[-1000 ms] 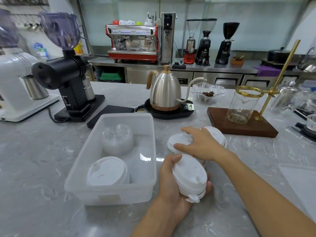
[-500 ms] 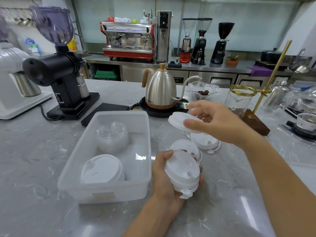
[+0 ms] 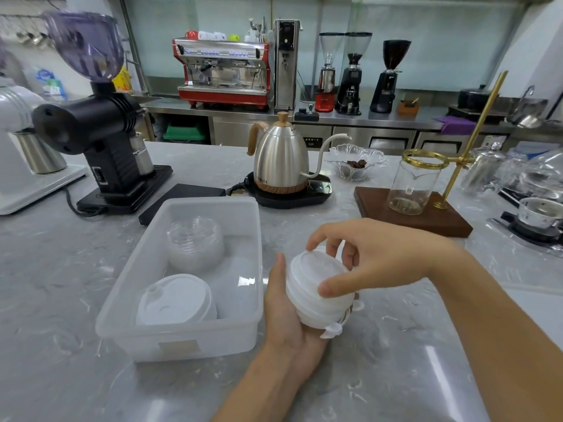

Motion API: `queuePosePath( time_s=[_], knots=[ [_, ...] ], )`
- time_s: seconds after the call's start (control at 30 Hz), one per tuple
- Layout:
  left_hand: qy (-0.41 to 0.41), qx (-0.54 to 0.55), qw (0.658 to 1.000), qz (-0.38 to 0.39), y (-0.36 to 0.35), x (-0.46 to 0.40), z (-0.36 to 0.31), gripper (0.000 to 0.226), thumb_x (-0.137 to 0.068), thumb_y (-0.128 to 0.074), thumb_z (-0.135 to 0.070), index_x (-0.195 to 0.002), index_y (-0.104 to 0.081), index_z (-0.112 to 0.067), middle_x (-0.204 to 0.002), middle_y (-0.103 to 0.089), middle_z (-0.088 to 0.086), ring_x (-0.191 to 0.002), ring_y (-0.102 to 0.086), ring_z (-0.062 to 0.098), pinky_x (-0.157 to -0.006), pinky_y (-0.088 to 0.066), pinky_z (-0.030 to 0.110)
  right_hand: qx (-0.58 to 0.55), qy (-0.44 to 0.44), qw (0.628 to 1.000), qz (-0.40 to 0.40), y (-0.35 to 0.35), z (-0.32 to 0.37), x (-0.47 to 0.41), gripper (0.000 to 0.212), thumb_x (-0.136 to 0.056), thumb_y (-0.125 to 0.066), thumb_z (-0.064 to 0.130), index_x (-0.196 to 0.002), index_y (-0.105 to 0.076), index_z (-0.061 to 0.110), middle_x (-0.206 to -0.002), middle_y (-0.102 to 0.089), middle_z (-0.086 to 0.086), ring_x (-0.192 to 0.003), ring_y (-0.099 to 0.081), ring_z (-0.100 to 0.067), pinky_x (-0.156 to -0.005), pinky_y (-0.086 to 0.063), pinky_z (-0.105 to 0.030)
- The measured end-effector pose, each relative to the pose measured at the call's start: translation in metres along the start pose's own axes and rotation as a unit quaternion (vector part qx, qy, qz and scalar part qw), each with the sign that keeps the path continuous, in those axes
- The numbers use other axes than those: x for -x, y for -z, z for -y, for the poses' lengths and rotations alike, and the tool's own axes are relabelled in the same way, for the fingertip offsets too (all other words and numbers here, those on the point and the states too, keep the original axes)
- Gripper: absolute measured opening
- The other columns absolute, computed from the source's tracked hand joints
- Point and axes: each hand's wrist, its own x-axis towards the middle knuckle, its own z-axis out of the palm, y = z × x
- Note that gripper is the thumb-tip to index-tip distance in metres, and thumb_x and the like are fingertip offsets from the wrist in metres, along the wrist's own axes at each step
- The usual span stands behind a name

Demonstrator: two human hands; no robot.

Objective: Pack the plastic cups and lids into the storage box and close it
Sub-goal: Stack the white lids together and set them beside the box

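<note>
A translucent storage box (image 3: pixel 249 325) stands open on the marble counter. Inside it sit a stack of clear cups (image 3: pixel 195 245) at the far end and a stack of white lids (image 3: pixel 175 300) at the near end. Just right of the box, my left hand (image 3: pixel 283 306) cradles a stack of white lids (image 3: pixel 315 284) from below and the left. My right hand (image 3: pixel 371 257) comes down over the top of that stack, thumb and fingertips pinching the uppermost lid. Any lids left on the counter behind my hands are hidden.
A black grinder (image 3: pixel 100 138) and a black scale (image 3: pixel 182 199) stand behind the box. A steel gooseneck kettle (image 3: pixel 281 159) is behind my hands, a glass dish (image 3: pixel 355 162) and a wooden pour-over stand (image 3: pixel 411 208) to the right. A flat translucent sheet (image 3: pixel 542 312) lies at the far right.
My right hand, which lifted a lid from the counter, has brought it down onto the stack in my left hand. The loose lids seen on the counter are no longer visible.
</note>
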Motion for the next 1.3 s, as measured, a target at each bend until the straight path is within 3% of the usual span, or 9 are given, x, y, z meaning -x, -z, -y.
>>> queuePosePath(
  time_s=[0.27, 0.33, 0.37, 0.43, 0.63, 0.83, 0.97, 1.13, 1.3],
  knots=[
    [0.044, 0.022, 0.999, 0.012, 0.003, -0.002, 0.0, 0.07, -0.079, -0.058, -0.067, -0.124, -0.066, -0.014, -0.099, -0.067, 0.019, -0.084, -0.058, 0.037, -0.046, -0.049, 0.026, 0.039, -0.055, 0.998, -0.003, -0.012, 0.013, -0.004, 0.063, -0.069, -0.073, 0.07, -0.117, -0.053, 0.034, -0.098, -0.061, 0.013, -0.085, -0.059, -0.004, -0.073, -0.052, -0.029],
    [0.039, 0.037, 0.999, 0.008, 0.001, 0.0, -0.001, 0.07, -0.08, -0.061, -0.062, -0.127, -0.065, -0.011, -0.106, -0.068, 0.021, -0.089, -0.061, 0.036, -0.083, -0.057, 0.046, 0.043, -0.068, 0.997, -0.004, -0.015, 0.015, -0.005, 0.061, -0.069, -0.071, 0.073, -0.113, -0.054, 0.033, -0.088, -0.06, 0.012, -0.08, -0.059, -0.005, -0.066, -0.048, -0.028],
    [0.038, 0.046, 0.998, 0.006, 0.001, 0.0, 0.0, 0.07, -0.08, -0.063, -0.059, -0.128, -0.065, -0.009, -0.111, -0.068, 0.021, -0.094, -0.062, 0.036, -0.103, -0.047, 0.054, 0.04, -0.071, 0.997, -0.004, -0.016, 0.016, -0.005, 0.061, -0.07, -0.069, 0.074, -0.111, -0.055, 0.032, -0.084, -0.06, 0.012, -0.078, -0.062, -0.006, -0.065, -0.048, -0.028],
    [0.043, 0.063, 0.997, 0.012, -0.001, 0.002, -0.001, 0.069, -0.08, -0.066, -0.053, -0.133, -0.062, -0.01, -0.115, -0.067, 0.02, -0.096, -0.061, 0.034, -0.112, -0.036, 0.055, 0.036, -0.074, 0.997, -0.005, -0.019, 0.016, -0.007, 0.061, -0.07, -0.069, 0.074, -0.109, -0.057, 0.029, -0.078, -0.062, 0.01, -0.076, -0.068, -0.01, -0.067, -0.052, -0.03],
    [0.034, 0.044, 0.998, 0.005, -0.002, 0.002, -0.001, 0.064, -0.081, -0.067, -0.038, -0.139, -0.054, -0.012, -0.111, -0.063, 0.017, -0.08, -0.062, 0.029, -0.074, -0.053, 0.04, 0.038, -0.07, 0.997, -0.009, -0.02, 0.014, -0.008, 0.065, -0.064, -0.073, 0.075, -0.107, -0.056, 0.029, -0.08, -0.062, 0.009, -0.076, -0.069, -0.01, -0.069, -0.055, -0.033],
    [0.037, -0.004, 0.999, -0.01, 0.002, 0.001, 0.0, 0.046, -0.077, -0.067, -0.038, -0.108, -0.069, -0.005, -0.1, -0.065, 0.02, -0.081, -0.061, 0.031, -0.068, -0.047, 0.037, -0.036, -0.052, 0.997, -0.043, -0.01, -0.003, -0.013, 0.062, -0.071, -0.061, 0.077, -0.11, -0.061, 0.029, -0.082, -0.073, 0.006, -0.068, -0.071, -0.004, -0.07, -0.057, -0.03],
    [0.062, -0.042, 0.997, -0.006, 0.003, 0.006, 0.004, 0.057, -0.064, -0.077, -0.037, -0.11, -0.067, -0.004, -0.098, -0.065, 0.018, -0.078, -0.065, 0.034, -0.064, -0.043, 0.031, -0.073, -0.076, 0.973, -0.203, -0.005, -0.038, -0.024, 0.03, -0.094, -0.059, 0.048, -0.115, -0.063, 0.026, -0.097, -0.07, 0.004, -0.086, -0.068, -0.012, -0.076, -0.056, -0.032],
    [0.016, -0.027, 0.999, -0.017, 0.0, 0.007, 0.001, 0.036, -0.077, -0.059, -0.038, -0.082, -0.075, -0.006, -0.089, -0.061, 0.022, -0.067, -0.054, 0.032, -0.037, -0.044, 0.02, -0.043, -0.097, 0.979, -0.176, -0.015, -0.064, -0.035, 0.03, -0.095, -0.065, 0.027, -0.125, -0.06, 0.024, -0.112, -0.066, 0.003, -0.099, -0.062, -0.015, -0.088, -0.051, -0.032],
    [-0.049, -0.051, 0.997, -0.038, 0.002, 0.003, 0.001, 0.033, -0.071, -0.06, -0.039, -0.066, -0.077, -0.012, -0.074, -0.068, 0.016, -0.06, -0.059, 0.029, -0.061, -0.039, 0.032, -0.014, -0.048, 0.991, -0.124, -0.029, -0.061, -0.044, 0.055, -0.091, -0.071, 0.034, -0.142, -0.051, 0.028, -0.144, -0.054, 0.008, -0.133, -0.048, -0.013, -0.108, -0.037, -0.027]
  ],
)
